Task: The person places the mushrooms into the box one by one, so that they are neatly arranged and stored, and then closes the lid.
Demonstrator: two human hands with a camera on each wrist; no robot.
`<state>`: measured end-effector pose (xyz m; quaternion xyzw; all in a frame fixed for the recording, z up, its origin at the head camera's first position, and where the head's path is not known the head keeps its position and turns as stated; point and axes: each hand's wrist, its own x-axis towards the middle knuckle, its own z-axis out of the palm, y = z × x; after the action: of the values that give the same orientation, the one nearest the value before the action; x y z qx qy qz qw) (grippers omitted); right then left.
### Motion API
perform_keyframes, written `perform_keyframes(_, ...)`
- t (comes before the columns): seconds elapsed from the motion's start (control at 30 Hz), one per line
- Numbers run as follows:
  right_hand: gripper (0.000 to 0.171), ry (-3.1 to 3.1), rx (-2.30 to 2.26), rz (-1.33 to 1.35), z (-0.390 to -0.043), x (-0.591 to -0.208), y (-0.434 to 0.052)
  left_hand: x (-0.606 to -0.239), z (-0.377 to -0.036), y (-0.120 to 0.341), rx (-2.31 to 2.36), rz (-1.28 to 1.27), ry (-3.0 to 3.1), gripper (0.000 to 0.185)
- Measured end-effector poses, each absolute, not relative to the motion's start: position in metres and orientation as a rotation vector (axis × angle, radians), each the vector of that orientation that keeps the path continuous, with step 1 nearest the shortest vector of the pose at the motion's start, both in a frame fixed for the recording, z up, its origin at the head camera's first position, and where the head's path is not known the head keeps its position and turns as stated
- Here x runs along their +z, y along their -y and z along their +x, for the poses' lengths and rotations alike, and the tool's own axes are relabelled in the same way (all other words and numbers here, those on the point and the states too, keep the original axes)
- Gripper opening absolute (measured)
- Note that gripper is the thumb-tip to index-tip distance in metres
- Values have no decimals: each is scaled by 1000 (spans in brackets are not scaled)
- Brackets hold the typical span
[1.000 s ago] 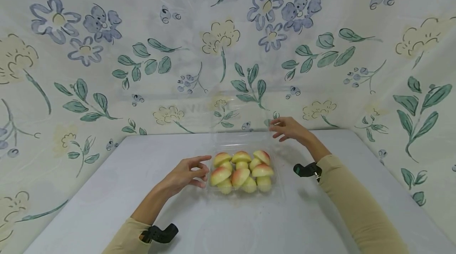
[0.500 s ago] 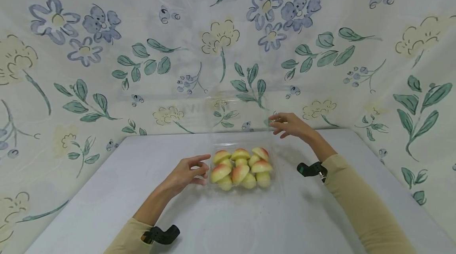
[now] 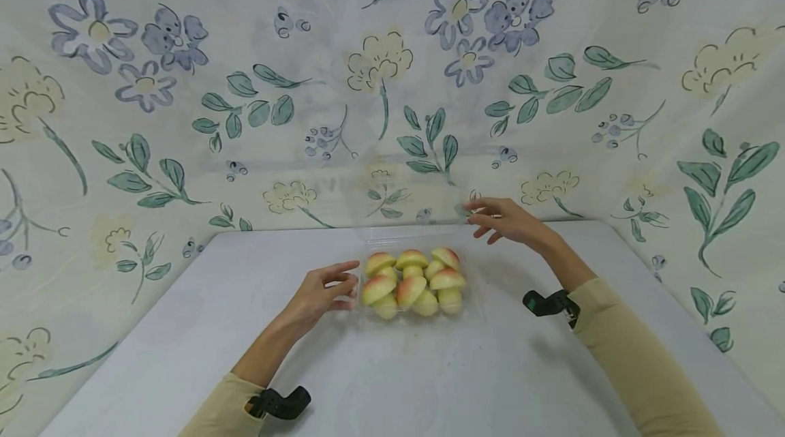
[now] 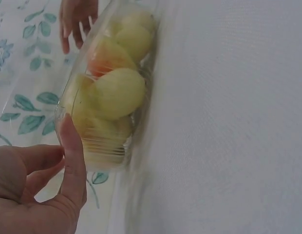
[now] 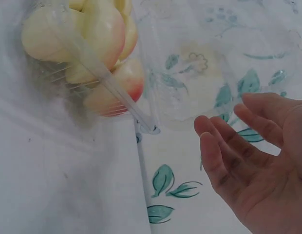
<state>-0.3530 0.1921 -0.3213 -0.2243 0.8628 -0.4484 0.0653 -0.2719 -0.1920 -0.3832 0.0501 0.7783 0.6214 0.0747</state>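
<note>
The left hand [image 3: 320, 294] reaches in from seven o'clock with its forearm laid low over the white surface [image 3: 184, 328]; its fingers are loosely spread and nearly straight, the thumb tip resting against the left wall of the clear plastic box [image 3: 472, 307], gripping nothing. The right hand [image 3: 504, 219] comes in from four o'clock, arm raised off the surface, fingers extended and slightly parted at the right edge of the box's open lid [image 3: 405, 202], which stands up at the box's twelve o'clock side; whether the fingertips actually touch the clear plastic is hard to tell, and the right wrist view shows an open palm just beside the lid, holding nothing. The box sits at the middle of the surface, between the two hands. Inside it lie peach-coloured fruit halves [image 3: 411, 281], about ten by count from the head view, packed touching one another in two rows. Each sleeve carries one black wrist mount, two in all [image 3: 279, 401]. No brand, label or writing can be read on the box. A flowered cloth [image 3: 392, 82] hangs behind.
</note>
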Motion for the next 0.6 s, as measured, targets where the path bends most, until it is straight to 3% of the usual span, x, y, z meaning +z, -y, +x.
perform_keyframes(0.6,54,-2477,-1405,-652,-324,-331,-201,-381,-276,198,1896,149,-2239,56)
